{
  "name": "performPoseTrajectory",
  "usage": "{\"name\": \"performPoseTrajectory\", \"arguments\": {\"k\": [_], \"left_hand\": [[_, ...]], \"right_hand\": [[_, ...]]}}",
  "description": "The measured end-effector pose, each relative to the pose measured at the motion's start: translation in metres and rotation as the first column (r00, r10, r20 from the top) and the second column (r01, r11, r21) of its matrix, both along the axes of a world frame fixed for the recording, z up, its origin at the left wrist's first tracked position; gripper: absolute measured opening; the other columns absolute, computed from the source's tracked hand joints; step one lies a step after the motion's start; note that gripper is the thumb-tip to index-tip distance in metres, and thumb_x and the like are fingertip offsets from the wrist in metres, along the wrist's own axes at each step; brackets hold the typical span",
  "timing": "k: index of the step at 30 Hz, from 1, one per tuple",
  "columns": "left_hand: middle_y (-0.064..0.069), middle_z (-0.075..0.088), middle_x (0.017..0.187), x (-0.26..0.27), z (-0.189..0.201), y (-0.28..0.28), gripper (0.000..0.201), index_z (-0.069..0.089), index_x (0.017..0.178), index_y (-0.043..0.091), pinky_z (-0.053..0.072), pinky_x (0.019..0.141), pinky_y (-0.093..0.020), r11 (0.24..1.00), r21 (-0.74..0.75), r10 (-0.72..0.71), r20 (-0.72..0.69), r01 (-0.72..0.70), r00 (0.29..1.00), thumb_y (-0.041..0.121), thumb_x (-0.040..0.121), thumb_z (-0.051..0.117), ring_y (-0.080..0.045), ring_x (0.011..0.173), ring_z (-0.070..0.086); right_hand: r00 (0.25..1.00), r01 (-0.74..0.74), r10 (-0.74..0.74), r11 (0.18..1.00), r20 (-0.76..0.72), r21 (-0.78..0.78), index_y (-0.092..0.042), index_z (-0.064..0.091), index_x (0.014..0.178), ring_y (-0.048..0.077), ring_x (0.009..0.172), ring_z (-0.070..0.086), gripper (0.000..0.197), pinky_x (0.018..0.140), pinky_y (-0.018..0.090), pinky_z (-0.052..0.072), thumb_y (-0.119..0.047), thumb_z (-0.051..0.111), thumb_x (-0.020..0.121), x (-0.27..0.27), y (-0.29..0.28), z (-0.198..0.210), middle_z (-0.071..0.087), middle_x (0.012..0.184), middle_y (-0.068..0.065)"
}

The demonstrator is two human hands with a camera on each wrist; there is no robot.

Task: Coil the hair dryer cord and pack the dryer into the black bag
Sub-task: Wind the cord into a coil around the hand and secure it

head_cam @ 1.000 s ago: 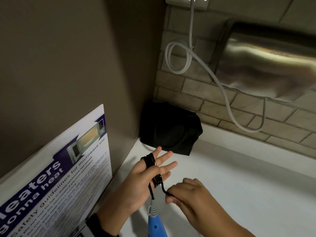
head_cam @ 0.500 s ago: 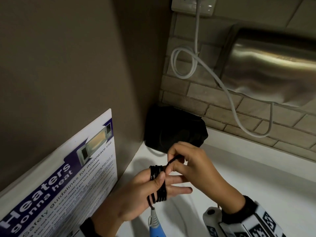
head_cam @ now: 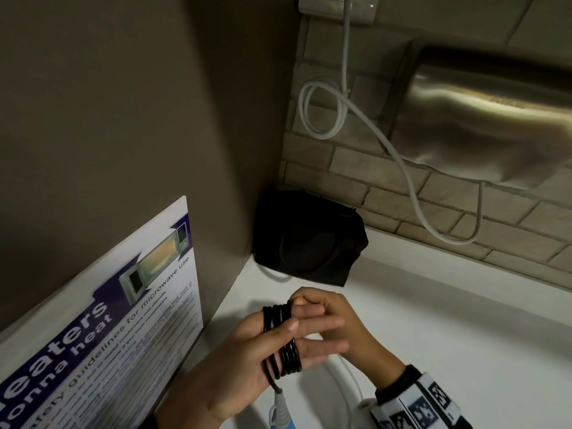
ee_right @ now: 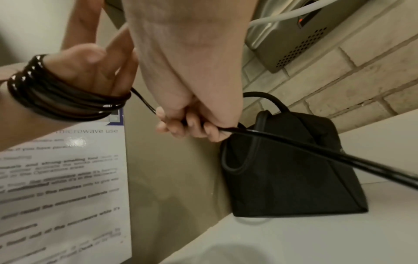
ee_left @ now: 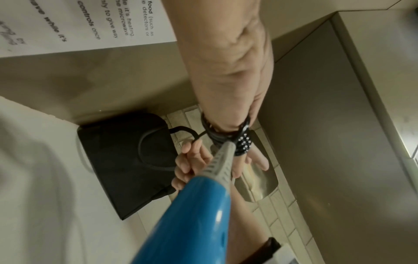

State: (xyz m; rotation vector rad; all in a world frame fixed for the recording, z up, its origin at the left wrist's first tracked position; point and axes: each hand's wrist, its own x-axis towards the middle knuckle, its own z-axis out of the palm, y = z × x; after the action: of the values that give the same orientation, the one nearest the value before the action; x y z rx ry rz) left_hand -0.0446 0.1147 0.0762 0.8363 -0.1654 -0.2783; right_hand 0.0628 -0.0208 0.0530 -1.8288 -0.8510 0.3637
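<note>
The black hair dryer cord (head_cam: 283,342) is wound in several turns round the straight fingers of my left hand (head_cam: 312,332), and the thumb presses down on the coil. The blue dryer (ee_left: 192,223) hangs from the cord under that hand; the head view shows only its grey cord sleeve and blue end (head_cam: 280,419). My right hand (head_cam: 312,305) is just behind the left fingers and pinches the free cord (ee_right: 294,142) in curled fingers. The black bag (head_cam: 309,239) stands in the counter's far corner, apart from both hands.
A microwave safety poster (head_cam: 123,320) leans on the left wall. A white cable (head_cam: 325,113) loops down the brick wall from a socket to a steel wall unit (head_cam: 483,128). The white counter (head_cam: 448,320) runs to the right, with a curved white rim (head_cam: 343,382) below my hands.
My right hand carried the cord from below the left hand up over its fingers and now sits behind them. The coil has gained a turn.
</note>
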Motion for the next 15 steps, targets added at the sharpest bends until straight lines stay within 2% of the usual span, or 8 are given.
{"name": "performPoseTrajectory", "arguments": {"k": [4,6,7,9,11,13,14,15], "left_hand": [[-0.025,0.060,0.127,0.001,0.000,-0.004,0.037,0.050,0.125,-0.005,0.049,0.096,-0.047,0.999,-0.018,0.040,-0.021,-0.040,0.999,0.010,0.092,0.044,-0.047,0.113,0.058],[-0.023,0.060,0.127,0.002,0.001,-0.006,0.036,0.051,0.124,-0.004,0.047,0.100,-0.048,0.999,0.003,0.054,-0.008,-0.054,0.999,0.010,0.092,0.045,-0.045,0.113,0.059],[-0.021,0.061,0.127,0.003,0.001,-0.007,0.036,0.052,0.125,-0.003,0.046,0.101,-0.048,0.997,0.013,0.070,0.000,-0.070,0.998,0.009,0.091,0.045,-0.043,0.114,0.059],[-0.018,0.060,0.130,0.006,-0.001,-0.007,0.039,0.049,0.129,-0.001,0.044,0.103,-0.046,0.993,0.018,0.120,0.003,-0.120,0.993,0.006,0.090,0.046,-0.040,0.116,0.059],[-0.017,0.059,0.131,0.008,-0.005,-0.005,0.043,0.046,0.131,-0.001,0.044,0.103,-0.045,0.984,0.000,0.178,-0.012,-0.178,0.984,0.003,0.088,0.047,-0.038,0.118,0.058],[-0.015,0.059,0.132,0.010,-0.009,-0.002,0.047,0.046,0.132,0.000,0.045,0.102,-0.043,0.970,-0.013,0.240,-0.036,-0.241,0.970,0.000,0.085,0.049,-0.034,0.120,0.057],[-0.014,0.060,0.131,0.011,-0.011,-0.001,0.048,0.046,0.132,0.000,0.045,0.101,-0.043,0.961,-0.016,0.274,-0.050,-0.275,0.960,0.000,0.084,0.052,-0.032,0.121,0.057],[-0.014,0.060,0.131,0.012,-0.013,-0.001,0.048,0.048,0.131,0.001,0.046,0.100,-0.043,0.951,-0.016,0.307,-0.066,-0.308,0.950,-0.001,0.084,0.056,-0.031,0.120,0.058]], "right_hand": [[1.000,0.028,-0.028,0.999,-0.005,0.019,-0.039,0.059,0.066,-0.003,0.068,0.056,0.040,0.068,0.019,0.046,-0.002,0.057,0.083,0.001,-0.014,0.009,0.061,0.066,-0.017],[0.982,0.187,-0.177,0.966,0.069,-0.177,-0.049,0.063,0.078,-0.006,0.077,0.062,0.051,0.073,0.019,0.048,0.000,0.054,0.086,-0.007,0.001,0.009,0.067,0.077,-0.025],[0.883,0.468,-0.420,0.817,0.207,-0.337,-0.045,0.063,0.096,0.000,0.092,0.064,0.050,0.081,0.022,0.050,0.003,0.049,0.090,-0.002,0.011,0.006,0.069,0.097,-0.021],[0.677,0.734,-0.652,0.570,0.342,-0.368,-0.013,0.045,0.132,0.030,0.124,0.051,0.037,0.102,0.038,0.043,-0.002,0.038,0.097,-0.012,0.061,-0.013,0.049,0.139,0.012],[0.879,0.468,-0.453,0.756,0.149,-0.457,-0.017,0.051,0.124,0.021,0.118,0.056,0.031,0.097,0.046,0.048,-0.009,0.034,0.100,-0.016,0.049,-0.016,0.057,0.128,0.018],[0.966,0.249,-0.196,0.880,0.170,-0.404,-0.026,0.058,0.094,-0.006,0.080,0.061,0.017,0.071,0.025,0.051,-0.017,0.044,0.098,-0.031,-0.002,-0.010,0.070,0.085,-0.004],[0.990,0.019,0.033,0.932,0.137,-0.362,-0.027,0.060,0.092,-0.008,0.075,0.059,0.014,0.068,0.015,0.046,-0.027,0.047,0.098,-0.043,-0.007,-0.007,0.071,0.082,-0.006],[0.980,-0.016,0.080,0.943,0.181,-0.333,-0.028,0.063,0.096,-0.006,0.079,0.060,0.022,0.069,0.009,0.043,-0.040,0.045,0.097,-0.042,-0.021,-0.011,0.073,0.090,-0.006]]}}
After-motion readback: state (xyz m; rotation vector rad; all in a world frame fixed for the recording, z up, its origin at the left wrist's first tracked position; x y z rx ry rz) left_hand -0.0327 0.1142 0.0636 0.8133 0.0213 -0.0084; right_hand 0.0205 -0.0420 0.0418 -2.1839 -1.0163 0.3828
